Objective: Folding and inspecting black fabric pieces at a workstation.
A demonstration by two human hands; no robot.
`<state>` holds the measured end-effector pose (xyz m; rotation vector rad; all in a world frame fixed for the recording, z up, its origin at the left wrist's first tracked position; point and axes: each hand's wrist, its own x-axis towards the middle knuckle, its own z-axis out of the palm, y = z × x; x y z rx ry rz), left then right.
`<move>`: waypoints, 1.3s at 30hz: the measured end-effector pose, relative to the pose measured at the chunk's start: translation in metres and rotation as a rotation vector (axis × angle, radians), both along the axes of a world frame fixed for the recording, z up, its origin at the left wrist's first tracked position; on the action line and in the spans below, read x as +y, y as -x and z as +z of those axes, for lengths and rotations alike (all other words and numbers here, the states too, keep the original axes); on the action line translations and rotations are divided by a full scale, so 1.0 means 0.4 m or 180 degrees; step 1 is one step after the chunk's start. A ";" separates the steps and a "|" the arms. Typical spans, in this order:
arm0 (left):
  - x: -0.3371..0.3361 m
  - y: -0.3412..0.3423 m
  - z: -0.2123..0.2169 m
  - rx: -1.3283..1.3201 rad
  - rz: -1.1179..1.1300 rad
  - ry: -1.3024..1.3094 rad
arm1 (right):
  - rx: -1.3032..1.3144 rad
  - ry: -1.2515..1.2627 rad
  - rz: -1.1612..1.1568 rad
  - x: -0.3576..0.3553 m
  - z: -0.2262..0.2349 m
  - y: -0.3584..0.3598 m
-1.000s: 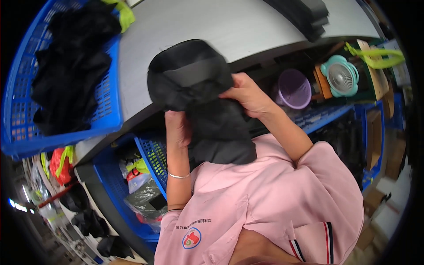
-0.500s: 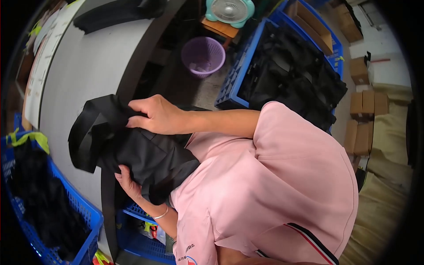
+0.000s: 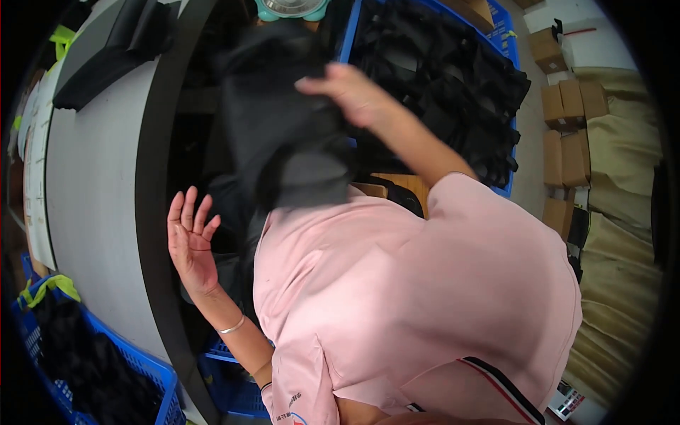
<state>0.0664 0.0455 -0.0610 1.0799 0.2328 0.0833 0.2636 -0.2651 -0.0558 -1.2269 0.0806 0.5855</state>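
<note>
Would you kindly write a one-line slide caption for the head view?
Right hand lifts a black fabric bag over the blue plastic crate; left hand hangs open beside the grey table.

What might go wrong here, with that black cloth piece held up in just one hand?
The right hand alone grips the black fabric piece, while the left hand hangs open beside it. Held by one edge, it might slip and fall below the table edge. It also hangs close to the blue crate of black goods, so it might catch on the crate's wall or get mixed in with that pile.
</note>
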 end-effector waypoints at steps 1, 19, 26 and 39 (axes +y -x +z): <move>0.011 0.003 -0.011 0.0039 0.0044 -0.0033 | -0.0124 0.0503 -0.0166 -0.123 -0.057 -0.041; 0.080 0.182 -0.244 0.1421 0.0706 -0.0114 | 0.1083 0.4999 -0.2729 -0.935 -0.505 0.186; 0.076 0.179 -0.247 0.1454 0.0663 -0.0168 | 0.1079 0.6208 -0.1640 -0.992 -0.398 0.147; 0.119 0.175 -0.111 0.0679 0.1127 -0.0334 | -0.3687 0.5530 -0.1539 -0.432 -0.289 -0.019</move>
